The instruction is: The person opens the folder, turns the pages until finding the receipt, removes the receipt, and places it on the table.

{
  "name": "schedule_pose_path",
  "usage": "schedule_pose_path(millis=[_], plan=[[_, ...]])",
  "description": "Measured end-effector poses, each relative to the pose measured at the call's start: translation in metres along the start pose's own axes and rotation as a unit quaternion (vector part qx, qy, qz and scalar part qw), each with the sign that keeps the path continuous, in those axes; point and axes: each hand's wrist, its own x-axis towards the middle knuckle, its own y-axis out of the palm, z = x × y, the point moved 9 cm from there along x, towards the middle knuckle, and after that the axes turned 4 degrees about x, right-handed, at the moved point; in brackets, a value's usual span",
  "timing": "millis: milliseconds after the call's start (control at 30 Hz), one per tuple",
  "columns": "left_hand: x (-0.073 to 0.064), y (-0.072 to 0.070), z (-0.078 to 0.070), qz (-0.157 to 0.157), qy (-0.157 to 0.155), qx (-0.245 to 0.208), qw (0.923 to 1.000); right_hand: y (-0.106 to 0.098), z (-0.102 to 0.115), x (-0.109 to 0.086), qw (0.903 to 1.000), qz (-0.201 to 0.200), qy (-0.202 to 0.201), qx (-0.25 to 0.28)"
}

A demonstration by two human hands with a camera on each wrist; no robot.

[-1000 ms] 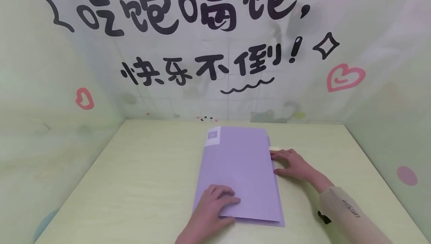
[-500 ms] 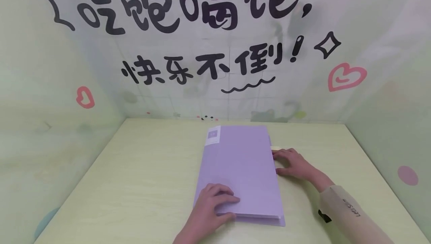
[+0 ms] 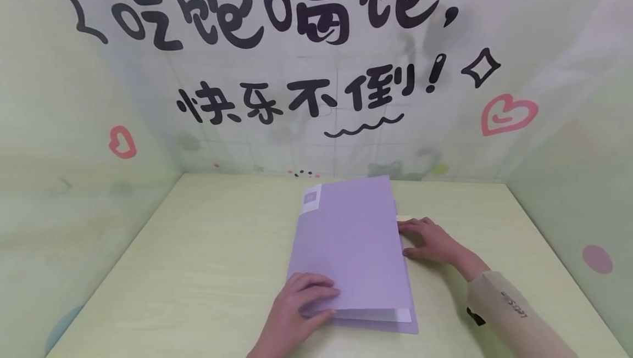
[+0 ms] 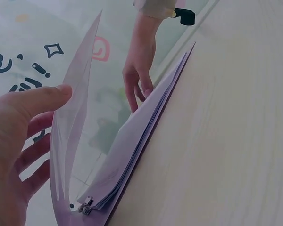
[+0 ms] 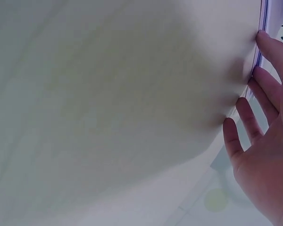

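A purple binder [image 3: 356, 237] with a white label lies on the table, its upper cover tilted up a little. My left hand [image 3: 299, 308] holds this cover by its near edge. In the left wrist view the thumb of the left hand [image 4: 19, 127] lies along the cover [image 4: 68, 136], with the other fingers on its far side. White papers [image 4: 137, 127] and a metal clip [image 4: 86, 206] show inside. My right hand [image 3: 432, 241] is at the binder's right edge. In the right wrist view the fingertips of the right hand [image 5: 264, 132] lie along that edge, fingers slightly bent.
A pale strip [image 3: 404, 218] juts out past the binder's right side, by the right fingertips. Printed wall sheets [image 3: 247, 149] stand behind and at both sides of the light wooden table [image 3: 198, 259]. A black object [image 3: 476, 317] hangs under the right sleeve.
The binder's upper cover has risen, and white paper now shows beneath its near edge. My left hand has shifted slightly to the left. The right hand has stayed nearly still.
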Motion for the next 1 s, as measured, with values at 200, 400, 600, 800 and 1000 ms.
schedule_pose_path(millis=[200, 400, 600, 800, 1000], plan=[[-0.002, -0.014, -0.002, -0.037, 0.026, -0.004, 0.999, 0.0, 0.004, 0.002, 0.9998, 0.018, -0.002, -0.003], [-0.005, -0.031, -0.006, -0.098, 0.08, -0.034, 0.9913, 0.001, 0.004, 0.002, 0.9997, 0.024, -0.001, -0.007], [-0.007, -0.048, -0.005, -0.134, 0.09, -0.056, 0.9853, 0.001, 0.006, 0.003, 0.9997, 0.021, -0.008, -0.005], [-0.004, -0.063, -0.007, -0.137, 0.068, -0.085, 0.9846, 0.002, 0.004, 0.003, 0.9996, 0.024, -0.009, -0.012], [-0.008, -0.07, 0.001, -0.13, 0.038, -0.105, 0.9852, 0.001, 0.002, 0.003, 0.9997, 0.02, -0.011, -0.01]])
